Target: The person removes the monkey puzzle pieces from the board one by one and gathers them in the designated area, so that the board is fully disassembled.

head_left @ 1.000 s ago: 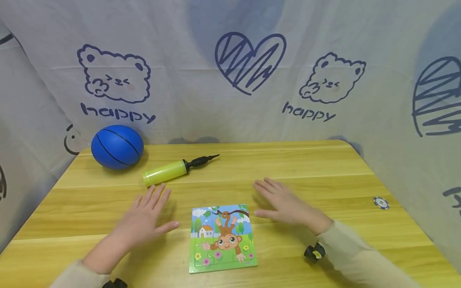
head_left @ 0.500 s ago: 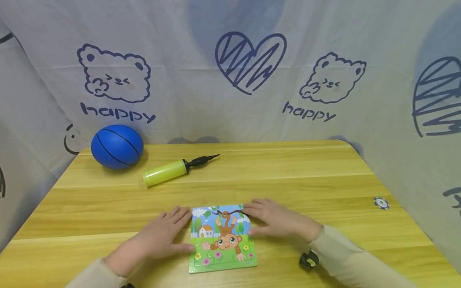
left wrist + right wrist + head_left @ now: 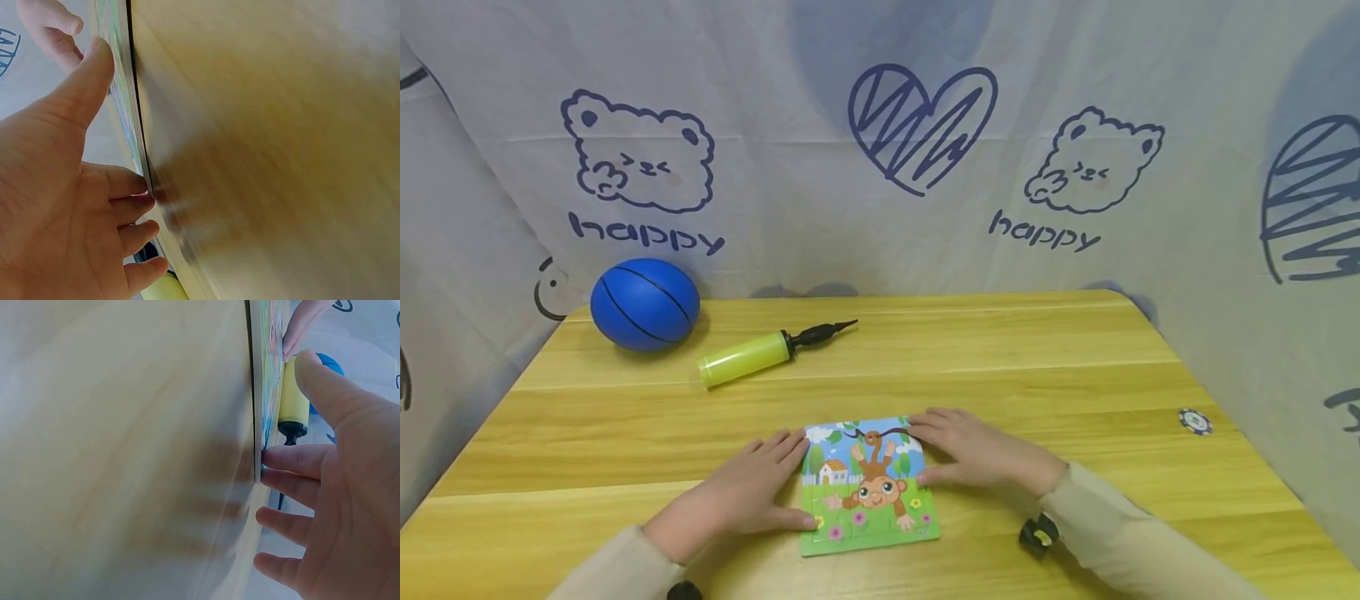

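A square jigsaw puzzle board [image 3: 874, 492] with a monkey, a small house and flowers lies flat on the wooden table, between both hands. On its left side, my left hand [image 3: 748, 493] touches the edge with fairly straight fingers, the thumb reaching over the lower left border. My right hand [image 3: 981, 450] rests its fingertips at the upper right corner, its thumb near the right edge. The left wrist view shows the left fingers [image 3: 134, 237] spread along the board's side. In the right wrist view, two right fingertips touch the board's edge [image 3: 257, 394] and the others extend beyond it.
Behind the board lies a yellow-green hand pump [image 3: 745, 358] with a black nozzle. A blue ball [image 3: 645, 304] sits at the table's back left corner. Near the right edge is a poker chip [image 3: 1195, 422]. A printed curtain [image 3: 775, 167] hangs behind the table [image 3: 1037, 350].
Both hands have come down and inward from beside the puzzle board to its edges. Over the last half second the board has shifted slightly away and to the right, turning a little.
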`<state>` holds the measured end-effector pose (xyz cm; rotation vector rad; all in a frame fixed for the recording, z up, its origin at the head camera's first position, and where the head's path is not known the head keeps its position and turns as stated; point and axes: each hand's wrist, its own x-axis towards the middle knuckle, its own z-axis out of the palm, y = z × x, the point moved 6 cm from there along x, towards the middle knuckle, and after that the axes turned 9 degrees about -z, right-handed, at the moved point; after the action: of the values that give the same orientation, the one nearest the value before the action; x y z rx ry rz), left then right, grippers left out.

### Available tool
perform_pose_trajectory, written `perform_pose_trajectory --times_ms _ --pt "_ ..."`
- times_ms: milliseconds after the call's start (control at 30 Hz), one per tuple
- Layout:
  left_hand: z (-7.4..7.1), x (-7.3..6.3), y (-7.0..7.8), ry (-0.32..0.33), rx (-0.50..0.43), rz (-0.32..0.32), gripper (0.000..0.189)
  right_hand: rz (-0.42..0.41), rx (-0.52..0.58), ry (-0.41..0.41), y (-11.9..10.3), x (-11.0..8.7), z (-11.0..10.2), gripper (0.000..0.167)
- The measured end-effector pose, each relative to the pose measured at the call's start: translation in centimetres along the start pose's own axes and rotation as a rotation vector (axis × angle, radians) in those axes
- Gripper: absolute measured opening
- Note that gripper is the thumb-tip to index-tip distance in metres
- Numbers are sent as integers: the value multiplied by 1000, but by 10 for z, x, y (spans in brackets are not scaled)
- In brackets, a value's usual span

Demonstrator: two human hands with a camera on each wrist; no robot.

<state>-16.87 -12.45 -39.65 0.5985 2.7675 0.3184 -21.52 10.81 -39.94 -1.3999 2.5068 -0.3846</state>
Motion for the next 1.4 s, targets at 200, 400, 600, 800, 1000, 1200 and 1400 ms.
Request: perform_pose_trajectory --times_ms 200,400,600,800,1000,1200,1400 --pt "1 13 0 -16 27 -39 99 32 15 5 8 5 -3 74" --pt "2 29 -1 5 53 -54 95 46 35 20 18 13 -8 74" --pt "2 44 -4 23 56 -65 92 65 51 33 28 17 -12 74" --pt "-1 56 -4 28 67 -77 92 73 40 39 37 22 -15 74" --pt "-5 63 -4 14 85 -85 90 92 38 49 43 26 -18 74" --pt "-7 67 -6 19 96 -94 89 101 31 59 48 28 -20 73" --pt "-9 67 -6 11 100 -96 88 110 41 57 49 28 -20 70"
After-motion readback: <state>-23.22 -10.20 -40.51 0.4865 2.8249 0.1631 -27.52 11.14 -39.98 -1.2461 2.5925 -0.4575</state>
